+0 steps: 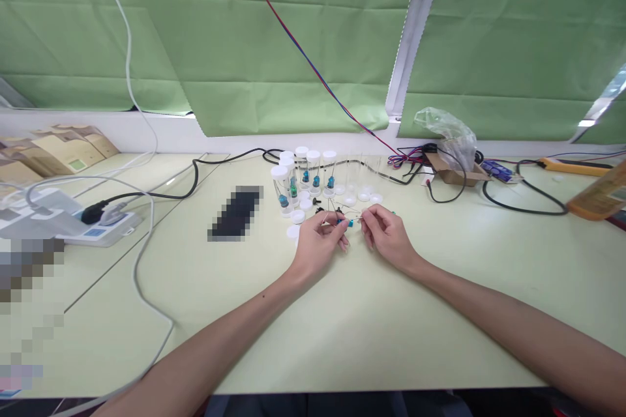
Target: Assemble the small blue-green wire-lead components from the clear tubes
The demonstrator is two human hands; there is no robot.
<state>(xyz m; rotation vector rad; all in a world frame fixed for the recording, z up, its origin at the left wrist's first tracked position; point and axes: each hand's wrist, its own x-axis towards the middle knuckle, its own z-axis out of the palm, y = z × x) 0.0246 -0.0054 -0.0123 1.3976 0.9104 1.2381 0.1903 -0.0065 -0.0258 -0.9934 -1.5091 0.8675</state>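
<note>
My left hand [320, 239] and my right hand [386, 233] meet over the pale green table [342, 326], both pinched on one small blue component with thin wire leads [349, 223]. The left fingers grip its blue body end, the right fingers its wire end. Just behind the hands stand several clear vials with white caps [303, 179], some holding blue or green parts. Loose white caps [364, 196] and a few small dark components [320, 210] lie between the vials and my hands.
A black cable [195, 172] runs to a white power strip [105, 231] at the left. A dark pixelated object [236, 212] lies left of the vials. A cardboard box with a plastic bag [452, 150], wires and an orange meter [599, 199] sit at the right.
</note>
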